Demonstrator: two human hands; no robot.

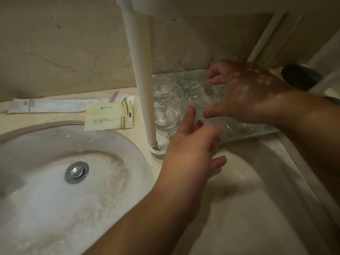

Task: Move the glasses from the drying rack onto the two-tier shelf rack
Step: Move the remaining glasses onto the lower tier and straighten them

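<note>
Much of the far right is dim and hard to read: the clear, round drinking glasses (166,92) are blurring into one another on the lower tier of the white two-tier shelf rack (198,74), and how many are standing there cannot be told. The rack's upper tier is cut off by the top edge, showing only its smooth, tapered white leg (141,80) planted in a ring foot on the beige marble-look worktop (139,144). The right hand (246,92) is reaching in palm down, dappled with light spots, its thumb and curled fingers closing around one clear glass tumbler (204,94) near the middle of the cluster; the grip looks closed on it, though the glass is partly hidden. The left hand (189,144) is hovering nearer, fingers loosely spread and holding nothing, just beside the front glasses. At the left, a glossy white oval sink (55,208) with a chrome drain plug (76,172) is filling the near side, and pale yellow paper sachets (110,115) are lying flat behind it beside a long white packet (47,105).
</note>
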